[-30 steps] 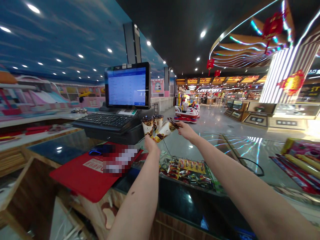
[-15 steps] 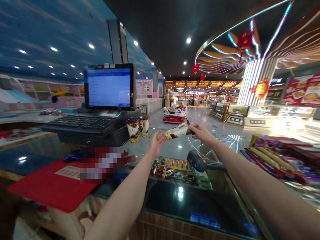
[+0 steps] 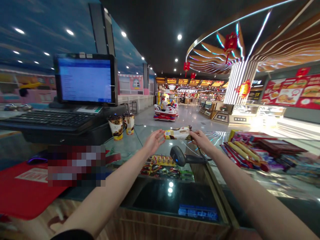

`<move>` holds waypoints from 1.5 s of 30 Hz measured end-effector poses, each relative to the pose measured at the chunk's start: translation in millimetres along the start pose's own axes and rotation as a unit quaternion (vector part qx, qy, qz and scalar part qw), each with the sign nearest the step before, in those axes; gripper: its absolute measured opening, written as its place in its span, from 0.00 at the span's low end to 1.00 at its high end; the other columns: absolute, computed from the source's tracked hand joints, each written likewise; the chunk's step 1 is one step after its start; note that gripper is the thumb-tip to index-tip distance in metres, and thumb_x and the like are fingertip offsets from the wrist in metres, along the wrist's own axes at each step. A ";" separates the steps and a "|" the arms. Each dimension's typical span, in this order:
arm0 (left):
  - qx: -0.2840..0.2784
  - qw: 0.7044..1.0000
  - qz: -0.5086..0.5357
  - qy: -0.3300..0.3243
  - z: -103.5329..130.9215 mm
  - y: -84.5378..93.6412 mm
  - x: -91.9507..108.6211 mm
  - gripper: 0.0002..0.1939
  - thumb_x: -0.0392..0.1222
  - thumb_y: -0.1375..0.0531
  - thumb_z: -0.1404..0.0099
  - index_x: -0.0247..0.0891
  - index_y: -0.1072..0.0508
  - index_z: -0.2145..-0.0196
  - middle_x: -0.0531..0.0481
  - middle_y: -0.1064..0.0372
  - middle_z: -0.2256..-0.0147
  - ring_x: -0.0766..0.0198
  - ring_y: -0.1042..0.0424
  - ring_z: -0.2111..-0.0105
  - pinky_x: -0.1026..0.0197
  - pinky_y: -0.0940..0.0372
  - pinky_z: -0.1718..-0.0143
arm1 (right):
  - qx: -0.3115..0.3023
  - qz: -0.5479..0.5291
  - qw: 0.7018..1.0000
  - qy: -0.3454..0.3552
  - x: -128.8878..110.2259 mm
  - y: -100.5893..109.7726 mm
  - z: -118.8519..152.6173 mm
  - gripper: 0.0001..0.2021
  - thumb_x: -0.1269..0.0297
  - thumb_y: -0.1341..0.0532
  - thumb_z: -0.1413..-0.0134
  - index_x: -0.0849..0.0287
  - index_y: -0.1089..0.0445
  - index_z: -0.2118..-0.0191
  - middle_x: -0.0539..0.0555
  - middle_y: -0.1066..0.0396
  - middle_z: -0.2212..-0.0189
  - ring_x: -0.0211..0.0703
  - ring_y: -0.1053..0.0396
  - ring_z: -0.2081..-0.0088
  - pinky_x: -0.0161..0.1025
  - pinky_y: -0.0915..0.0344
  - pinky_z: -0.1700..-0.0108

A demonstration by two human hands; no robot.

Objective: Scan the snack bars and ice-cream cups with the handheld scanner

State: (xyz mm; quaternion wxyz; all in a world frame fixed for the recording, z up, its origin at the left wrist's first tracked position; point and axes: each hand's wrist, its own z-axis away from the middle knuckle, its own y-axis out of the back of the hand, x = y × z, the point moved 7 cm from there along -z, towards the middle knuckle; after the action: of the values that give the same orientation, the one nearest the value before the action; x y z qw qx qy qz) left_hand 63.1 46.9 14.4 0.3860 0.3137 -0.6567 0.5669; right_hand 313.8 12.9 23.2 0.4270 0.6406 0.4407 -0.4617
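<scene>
Hands out over the glass worktop (image 3: 140, 140) now: we are pinching the dark tip of a wrapped ice-cream cone (image 3: 177, 133) in our right hand (image 3: 201, 140), fingers closed on it, so it is lying level in the air above the worktop. Our left hand (image 3: 153, 141) is spread open, palm toward the cone's wide end, fingertips right beside it; we cannot tell whether they are touching. Just below, a barcode scanner (image 3: 178, 155) is resting near the right wrist. Off to the left, two more cones (image 3: 122, 125) are standing upright beside the keyboard (image 3: 47, 118) and the lit till screen (image 3: 85, 79). Packaged sweets (image 3: 252, 150) are lying along the right.
</scene>
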 end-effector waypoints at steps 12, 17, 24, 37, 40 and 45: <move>-0.006 1.000 -0.014 0.005 -0.5 -0.9 -25.5 0.04 0.38 0.39 0.38 0.37 0.28 0.64 0.45 0.25 0.55 0.63 0.24 0.58 0.55 0.33 0.49 | -0.058 0.346 0.931 0.099 30.7 10.0 -15.0 0.14 0.60 0.46 0.40 0.59 0.24 0.64 0.57 0.22 0.63 0.48 0.27 0.60 0.38 0.37 0.60; 0.003 0.999 -0.033 0.019 6.9 0.6 -28.8 0.05 0.38 0.38 0.38 0.37 0.28 0.63 0.44 0.24 0.57 0.60 0.23 0.58 0.55 0.32 0.50 | -0.073 0.398 0.908 0.113 33.2 12.2 -14.9 0.17 0.62 0.50 0.37 0.60 0.24 0.59 0.59 0.22 0.61 0.49 0.27 0.58 0.38 0.38 0.59; 0.031 0.995 -0.090 0.015 6.1 7.5 -32.3 0.06 0.39 0.40 0.35 0.37 0.31 0.61 0.41 0.24 0.57 0.61 0.22 0.60 0.54 0.31 0.51 | -0.070 0.434 0.894 0.088 31.0 12.4 -6.8 0.16 0.63 0.49 0.36 0.60 0.24 0.57 0.61 0.22 0.58 0.50 0.27 0.56 0.38 0.39 0.59; -0.073 0.779 -0.580 -0.227 -3.9 -10.6 -23.7 0.34 0.31 0.29 0.53 0.39 0.28 0.47 0.40 0.31 0.45 0.47 0.34 0.43 0.43 0.43 0.39 | -0.071 0.441 0.889 0.098 32.9 3.9 -4.0 0.16 0.65 0.50 0.35 0.60 0.26 0.52 0.60 0.23 0.53 0.52 0.27 0.52 0.39 0.38 0.56; -0.072 0.754 -0.614 -0.221 -7.6 -10.3 -27.6 0.31 0.32 0.33 0.47 0.39 0.30 0.45 0.42 0.29 0.46 0.48 0.32 0.44 0.45 0.41 0.40 | -0.081 0.428 0.895 0.096 28.3 4.7 -0.3 0.17 0.65 0.50 0.35 0.61 0.27 0.50 0.61 0.24 0.53 0.53 0.27 0.52 0.41 0.37 0.54; -0.090 0.784 -0.570 -0.228 -11.5 -6.1 -29.5 0.28 0.32 0.34 0.44 0.40 0.30 0.46 0.43 0.27 0.49 0.51 0.29 0.48 0.47 0.37 0.43 | -0.043 0.388 0.913 0.122 1.8 20.4 7.5 0.22 0.63 0.45 0.39 0.61 0.35 0.40 0.62 0.26 0.49 0.53 0.28 0.49 0.47 0.35 0.48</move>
State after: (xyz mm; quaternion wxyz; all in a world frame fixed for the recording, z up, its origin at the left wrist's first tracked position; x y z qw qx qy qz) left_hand 84.9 56.5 -7.3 0.5045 0.7149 -0.4751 0.0932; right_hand 332.1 1.0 22.7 0.5424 0.7936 0.2259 -0.1583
